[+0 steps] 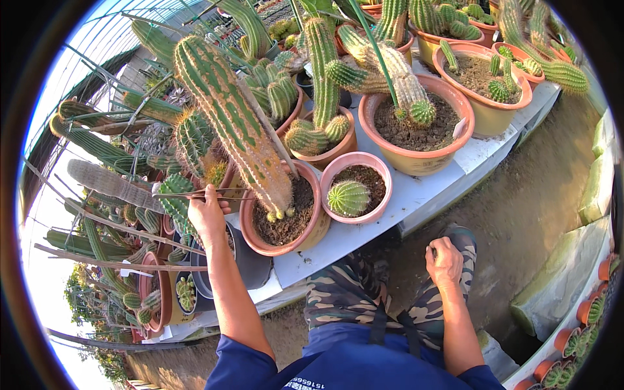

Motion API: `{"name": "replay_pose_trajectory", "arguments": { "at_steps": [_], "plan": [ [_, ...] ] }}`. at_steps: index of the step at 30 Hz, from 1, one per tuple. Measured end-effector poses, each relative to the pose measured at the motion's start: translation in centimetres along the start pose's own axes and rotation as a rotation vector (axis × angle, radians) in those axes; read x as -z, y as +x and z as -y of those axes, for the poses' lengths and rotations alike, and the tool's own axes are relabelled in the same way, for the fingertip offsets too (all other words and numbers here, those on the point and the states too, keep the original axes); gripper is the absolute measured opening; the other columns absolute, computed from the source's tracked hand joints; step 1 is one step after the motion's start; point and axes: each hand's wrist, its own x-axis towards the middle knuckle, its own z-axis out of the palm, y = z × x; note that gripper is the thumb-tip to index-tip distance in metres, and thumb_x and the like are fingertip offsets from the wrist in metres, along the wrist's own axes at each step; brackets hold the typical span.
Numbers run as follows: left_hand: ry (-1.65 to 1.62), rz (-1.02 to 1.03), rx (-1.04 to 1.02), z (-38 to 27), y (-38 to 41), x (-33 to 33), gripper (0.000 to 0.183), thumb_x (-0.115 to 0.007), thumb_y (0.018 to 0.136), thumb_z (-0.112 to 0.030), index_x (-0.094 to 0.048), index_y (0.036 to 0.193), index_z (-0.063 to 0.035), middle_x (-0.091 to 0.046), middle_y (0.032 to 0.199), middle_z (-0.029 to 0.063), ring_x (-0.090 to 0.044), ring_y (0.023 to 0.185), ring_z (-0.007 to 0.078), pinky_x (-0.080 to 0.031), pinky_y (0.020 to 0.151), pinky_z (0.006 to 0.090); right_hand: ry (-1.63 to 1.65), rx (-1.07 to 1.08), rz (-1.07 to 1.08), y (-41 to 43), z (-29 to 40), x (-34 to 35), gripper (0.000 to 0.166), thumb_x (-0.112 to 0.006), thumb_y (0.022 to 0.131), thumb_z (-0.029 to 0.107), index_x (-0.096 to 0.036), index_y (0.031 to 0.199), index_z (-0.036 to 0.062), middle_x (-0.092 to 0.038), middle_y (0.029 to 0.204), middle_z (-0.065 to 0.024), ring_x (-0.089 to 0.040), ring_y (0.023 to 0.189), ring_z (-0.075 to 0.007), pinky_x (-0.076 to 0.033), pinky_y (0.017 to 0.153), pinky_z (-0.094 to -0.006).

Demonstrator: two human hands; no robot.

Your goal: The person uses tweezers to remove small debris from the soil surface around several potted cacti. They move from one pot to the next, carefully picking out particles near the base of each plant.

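My left hand (208, 212) grips a pair of long metal tweezers (234, 193), whose tips point right toward the base of a tall columnar cactus (239, 131). This cactus leans left in a terracotta-rimmed pot (319, 214), its ribs scarred brown, with small yellowish offsets (279, 214) at its foot. A flat stake (265, 124) stands along its right side. Just beyond my left hand is a green ribbed cactus (176, 202). My right hand (443, 261) is curled above my camouflage-trousered leg, with nothing visible in it. Beside the tall cactus, a round cactus (348, 199) sits in a pink pot (382, 209).
A pale bench (414, 204) carries many potted cacti, including a wide pot (419, 163) with a pale, tilted stem. Bamboo canes (122, 263) stick out at left. A soil path (531, 180) runs at right, bordered by stone blocks (560, 273) and small pots (568, 341).
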Motion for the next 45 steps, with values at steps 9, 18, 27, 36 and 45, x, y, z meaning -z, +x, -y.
{"name": "replay_pose_trajectory", "arguments": {
  "at_steps": [9,18,27,36,45],
  "plan": [
    [-0.136,0.008,-0.114,1.2,-0.3,-0.6,0.026,-0.062,0.101,-0.020,-0.060,0.099,0.0059,-0.064,0.077,0.0081,-0.062,0.056,0.0128,-0.052,0.046,0.0264,-0.036,0.033,0.004,-0.3,-0.1,-0.2,0.014,-0.075,0.078,0.006,-0.061,0.083,0.0057,-0.061,0.084,-0.0110,-0.064,0.077,-0.0365,-0.051,0.067,-0.0455],
    [-0.041,-0.013,-0.084,1.2,-2.1,1.7,0.024,-0.061,0.100,-0.017,-0.060,0.101,0.0066,-0.063,0.078,0.0067,-0.062,0.056,0.0117,-0.053,0.047,0.0250,-0.080,0.025,0.003,-0.7,-0.3,0.1,0.014,-0.074,0.080,0.006,-0.062,0.085,0.0053,-0.062,0.086,-0.0117,-0.064,0.079,-0.0384,-0.051,0.068,-0.0471],
    [0.023,0.018,-0.077,1.1,-2.6,2.0,0.022,-0.061,0.101,-0.017,-0.063,0.101,0.0051,-0.065,0.075,0.0067,-0.061,0.056,0.0110,-0.053,0.050,0.0250,-0.117,0.017,0.038,-1.0,-0.3,0.1,0.012,-0.074,0.080,0.006,-0.063,0.084,0.0047,-0.063,0.087,-0.0125,-0.065,0.080,-0.0382,-0.052,0.070,-0.0467],
    [-0.025,0.008,-0.120,1.2,-2.2,2.3,0.022,-0.063,0.100,-0.018,-0.063,0.100,0.0035,-0.062,0.074,0.0049,-0.060,0.055,0.0098,-0.050,0.048,0.0236,-0.125,0.048,0.032,-1.2,-0.4,0.1,0.012,-0.074,0.078,0.005,-0.063,0.083,0.0047,-0.063,0.086,-0.0126,-0.065,0.080,-0.0375,-0.052,0.070,-0.0461],
    [-0.086,-0.035,-0.128,0.7,-4.7,4.9,0.017,-0.062,0.099,-0.014,-0.060,0.094,0.0022,-0.060,0.066,0.0035,-0.056,0.051,0.0087,-0.047,0.048,0.0250,-0.171,0.020,0.061,-1.4,-0.4,0.8,0.011,-0.073,0.077,0.005,-0.062,0.082,0.0045,-0.063,0.086,-0.0146,-0.064,0.082,-0.0387,-0.052,0.071,-0.0461]
  ]
}}
